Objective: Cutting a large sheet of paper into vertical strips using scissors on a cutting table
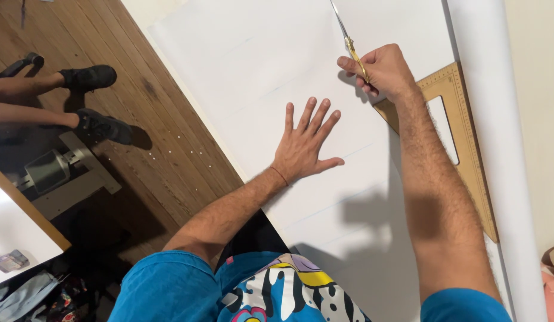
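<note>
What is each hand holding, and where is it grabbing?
The right hand grips the scissors by their gold handles. The left hand holds nothing, lying flat on the white paper.

You had a worktable (530,36) covered by a large white paper sheet (259,53) reaching its left edge. A wooden set square (467,149) lay on the sheet near the right edge, beside a paper roll (497,149) running along that edge.

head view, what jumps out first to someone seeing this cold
A big white paper sheet fills the middle, with the left hand pressed flat and spread on it. Above, the right hand holds gold-handled scissors at the paper, beside a wooden square ruler on the right.
</note>
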